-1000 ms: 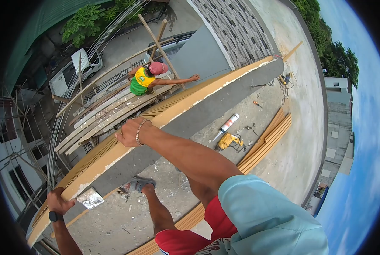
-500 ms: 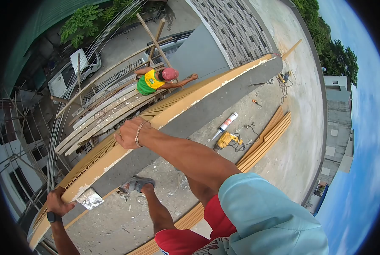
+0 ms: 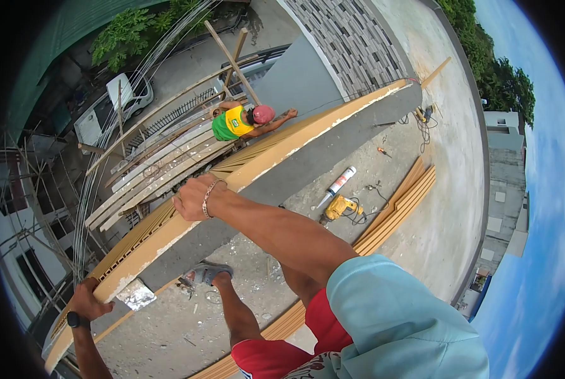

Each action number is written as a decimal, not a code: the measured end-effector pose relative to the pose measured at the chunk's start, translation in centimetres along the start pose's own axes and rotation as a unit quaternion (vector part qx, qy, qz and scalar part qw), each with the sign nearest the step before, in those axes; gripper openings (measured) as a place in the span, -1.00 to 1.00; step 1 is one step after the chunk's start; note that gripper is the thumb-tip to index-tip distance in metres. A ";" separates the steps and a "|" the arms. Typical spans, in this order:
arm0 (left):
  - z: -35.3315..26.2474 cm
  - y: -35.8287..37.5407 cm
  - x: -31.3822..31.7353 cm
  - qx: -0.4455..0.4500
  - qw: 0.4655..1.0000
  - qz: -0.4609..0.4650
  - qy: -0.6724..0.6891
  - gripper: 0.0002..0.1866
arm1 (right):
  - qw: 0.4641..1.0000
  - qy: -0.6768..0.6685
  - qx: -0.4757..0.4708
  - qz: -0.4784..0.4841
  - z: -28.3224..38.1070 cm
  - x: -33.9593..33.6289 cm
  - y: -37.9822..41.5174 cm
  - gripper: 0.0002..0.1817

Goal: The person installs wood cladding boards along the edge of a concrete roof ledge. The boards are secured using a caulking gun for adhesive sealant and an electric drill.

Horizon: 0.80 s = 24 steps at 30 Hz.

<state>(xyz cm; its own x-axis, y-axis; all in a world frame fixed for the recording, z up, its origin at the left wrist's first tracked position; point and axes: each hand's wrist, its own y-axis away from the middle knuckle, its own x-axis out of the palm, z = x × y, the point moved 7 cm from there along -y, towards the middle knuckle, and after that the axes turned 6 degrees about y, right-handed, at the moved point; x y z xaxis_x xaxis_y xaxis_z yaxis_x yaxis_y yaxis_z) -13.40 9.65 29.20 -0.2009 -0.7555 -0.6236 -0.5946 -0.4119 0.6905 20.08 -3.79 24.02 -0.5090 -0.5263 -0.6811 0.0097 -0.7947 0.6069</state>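
Observation:
A long tan panel edge [image 3: 276, 165] with chipped white patches runs diagonally along the grey parapet; its outer face is ribbed. My right hand [image 3: 194, 197], with a chain bracelet on the wrist, is closed over this edge near the middle of the view. Farther down at the lower left, my left hand [image 3: 89, 300], wearing a dark watch, grips the same edge with the thumb on the near side. The fingertips of both hands are hidden beyond the edge. A shiny silver piece [image 3: 136, 295] lies just right of my left hand.
On the roof floor lie a yellow drill [image 3: 340, 207], a sealant tube [image 3: 337, 187], ribbed tan strips [image 3: 399, 205] and a corded tool [image 3: 426, 115]. Below the edge, a co-worker [image 3: 238, 123] is on scaffold planks [image 3: 162, 174], beside wires [image 3: 80, 234]. My sandalled foot [image 3: 207, 273] stands by the parapet.
The co-worker has shifted slightly right, head leaning toward the outstretched arm. The whole view has moved a little. Both my hands keep their places on the panel edge.

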 end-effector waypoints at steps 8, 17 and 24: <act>-1.7 -0.2 -0.1 -0.002 1.000 0.020 0.021 -0.45 | 1.000 -0.001 0.010 -0.018 0.1 -0.3 0.2 -0.48; -7.3 -3.0 1.8 0.040 0.997 0.046 0.040 -0.37 | 0.999 -0.022 0.010 -0.025 -0.1 0.4 0.2 -0.49; -10.3 -3.6 2.2 0.033 0.997 0.040 0.053 -0.43 | 0.999 -0.041 0.024 0.006 0.0 -0.4 1.7 -0.51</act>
<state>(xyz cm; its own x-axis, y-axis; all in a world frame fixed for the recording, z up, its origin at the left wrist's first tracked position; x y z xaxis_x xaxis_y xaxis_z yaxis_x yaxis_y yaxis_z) -3.70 4.22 29.17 -0.1687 -0.8351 -0.5235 -0.6300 -0.3171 0.7089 20.28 -4.90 25.30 -0.5779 -0.5070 -0.6395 -0.0239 -0.7728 0.6342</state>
